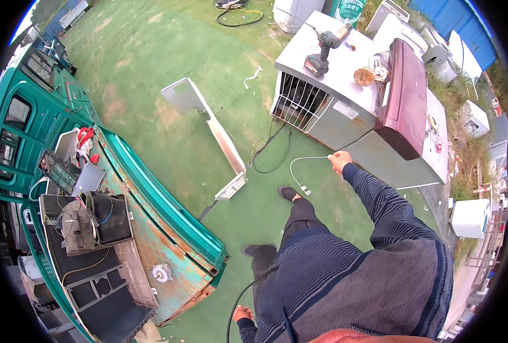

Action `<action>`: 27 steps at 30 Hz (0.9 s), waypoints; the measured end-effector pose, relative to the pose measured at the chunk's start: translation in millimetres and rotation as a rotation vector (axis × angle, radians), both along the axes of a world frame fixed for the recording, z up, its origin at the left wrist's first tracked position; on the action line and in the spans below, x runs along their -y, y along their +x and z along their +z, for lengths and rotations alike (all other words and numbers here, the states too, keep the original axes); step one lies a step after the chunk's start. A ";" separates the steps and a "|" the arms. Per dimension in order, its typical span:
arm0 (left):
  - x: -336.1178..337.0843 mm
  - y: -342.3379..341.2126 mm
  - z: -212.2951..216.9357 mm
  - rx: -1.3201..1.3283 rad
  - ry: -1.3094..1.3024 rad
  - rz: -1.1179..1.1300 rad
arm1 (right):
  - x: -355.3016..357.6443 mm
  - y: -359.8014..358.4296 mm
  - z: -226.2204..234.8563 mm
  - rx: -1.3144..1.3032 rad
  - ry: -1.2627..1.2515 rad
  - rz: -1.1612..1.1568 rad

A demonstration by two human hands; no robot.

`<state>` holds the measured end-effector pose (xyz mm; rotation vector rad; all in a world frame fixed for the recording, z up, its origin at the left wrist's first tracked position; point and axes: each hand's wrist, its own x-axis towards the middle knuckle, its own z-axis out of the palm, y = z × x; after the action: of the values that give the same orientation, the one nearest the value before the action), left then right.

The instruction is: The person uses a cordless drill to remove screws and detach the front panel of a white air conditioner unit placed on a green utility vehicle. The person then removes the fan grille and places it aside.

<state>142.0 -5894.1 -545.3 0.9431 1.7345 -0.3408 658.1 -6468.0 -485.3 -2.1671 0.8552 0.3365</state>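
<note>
My right hand (338,162) is closed on a thin pale cable (297,162), which hangs in a curve with a small white connector (306,190) at its end. It is beside an air-conditioner-like metal cabinet (345,134) with a wire grille (300,103). Low by my left side, my left hand (242,313) has its fingers curled, and nothing shows in them. A black cable (243,290) loops past that hand without visibly being gripped. On the cabinet top stands a cordless drill (322,52), near a round rusty part with wires (367,76) and a maroon panel (405,103).
A bent white metal panel (222,137) lies on the green ground ahead. At the left is a green truck bed (168,200) with scrap parts and a black box (108,217). Dark cords (271,166) trail below the grille. Discarded appliances (470,218) stand at the right.
</note>
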 end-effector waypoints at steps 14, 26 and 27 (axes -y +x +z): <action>176.7 124.4 117.3 0.144 0.171 -0.496 | 194.7 501.7 -12.9 0.611 0.652 -0.071; 210.6 114.4 135.9 0.036 0.191 -0.099 | -3.4 266.3 80.6 0.516 0.889 0.439; 175.5 131.8 122.7 0.111 0.211 -0.067 | -20.6 221.5 83.5 0.473 1.062 0.519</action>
<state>273.7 -6069.6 -422.5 1.1522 1.6623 -0.1472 879.5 -6447.5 -401.8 -1.3091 -0.1874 0.3854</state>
